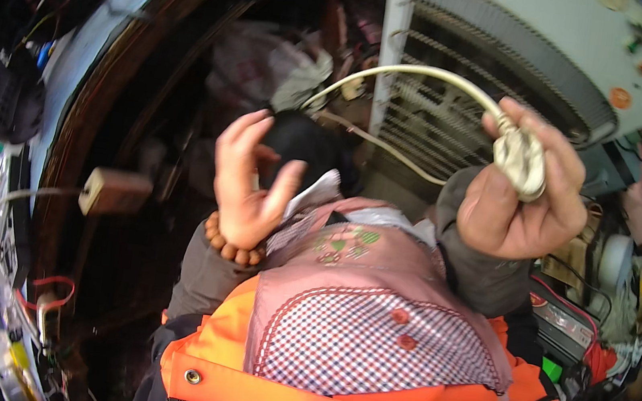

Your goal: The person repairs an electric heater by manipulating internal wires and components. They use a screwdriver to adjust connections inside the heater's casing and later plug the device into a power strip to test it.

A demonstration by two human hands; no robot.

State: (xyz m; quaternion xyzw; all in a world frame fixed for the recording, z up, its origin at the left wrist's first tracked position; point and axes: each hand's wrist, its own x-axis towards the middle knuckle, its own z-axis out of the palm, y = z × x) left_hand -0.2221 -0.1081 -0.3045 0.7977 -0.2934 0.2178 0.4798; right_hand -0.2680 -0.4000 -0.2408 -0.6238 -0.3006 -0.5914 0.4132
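My right hand (530,226) is raised at the right, its fingers closed round a cream plug (522,164) on the end of a cable. From the plug, the thick cream cable (419,70) arches left and drops towards a grey crumpled cloth or bag (304,85). My left hand (246,183), with a brown bead bracelet (232,249) at its wrist, is held up to the left with fingers apart and nothing in it. A pink apron (379,249) with a checked pocket covers my lap.
A pale appliance (516,15) with a dark wire-coil grille stands ahead on the right. At left, a beige box (117,194) hangs on a cord beside a cluttered bench edge (81,80). A grey-black device (560,321) and mixed clutter lie at the right.
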